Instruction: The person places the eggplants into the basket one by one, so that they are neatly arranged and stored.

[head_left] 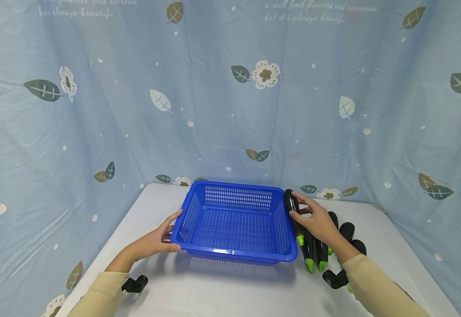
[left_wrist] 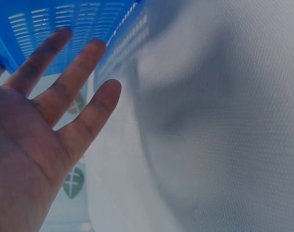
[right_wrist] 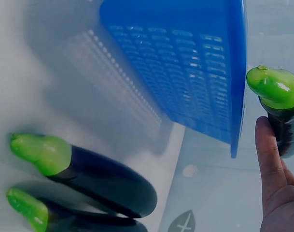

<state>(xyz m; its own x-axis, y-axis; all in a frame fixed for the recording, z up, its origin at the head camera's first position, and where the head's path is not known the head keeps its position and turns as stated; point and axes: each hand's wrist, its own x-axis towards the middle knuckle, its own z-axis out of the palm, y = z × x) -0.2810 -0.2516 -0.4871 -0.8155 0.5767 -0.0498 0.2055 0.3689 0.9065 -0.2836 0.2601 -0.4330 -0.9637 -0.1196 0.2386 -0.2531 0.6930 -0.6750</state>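
L hand (head_left: 156, 237) splayed — R hand (head_left: 317, 221) pinching eggplant (head_left: 291, 204)

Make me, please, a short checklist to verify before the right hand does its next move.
1. Left hand at the basket's left side: ok, touching it.
2. Right hand holding one eggplant: ok.
3. Held eggplant down inside the basket: not ok, it is up at the right rim.
4. Basket resting flat on the table: cannot tell, its underside is hidden.
5. Other eggplants out of the basket: ok, lying to its right.
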